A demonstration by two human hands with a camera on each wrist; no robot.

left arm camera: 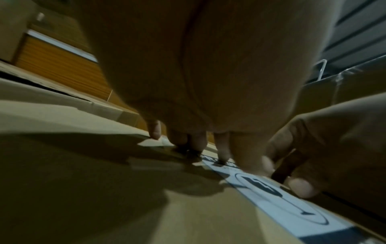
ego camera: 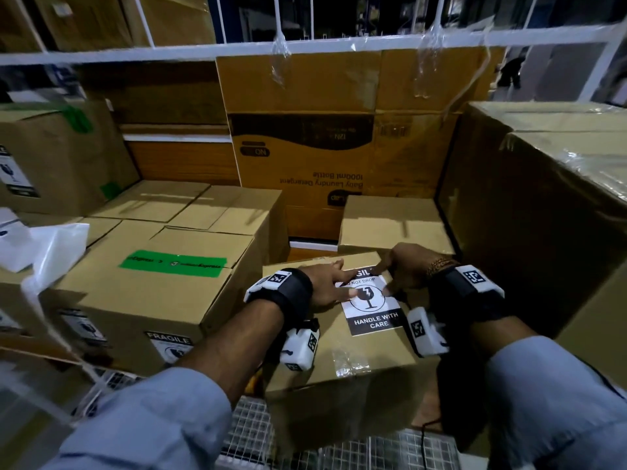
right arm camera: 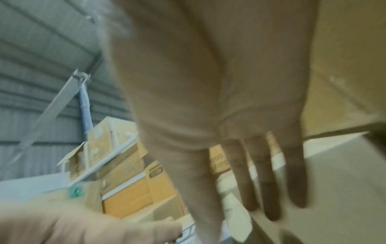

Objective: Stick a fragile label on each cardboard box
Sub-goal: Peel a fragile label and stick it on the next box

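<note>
Fragile label: white sheet, black band at the bottom reading HANDLE WITH CARE, broken-glass symbol in a circle, lying flat and slightly skewed on top of the nearest cardboard box. Box plain brown, closed, clear tape near its front edge. Neighbouring box with green tape, to the left, labelled FRAGILE on its front face.
</note>
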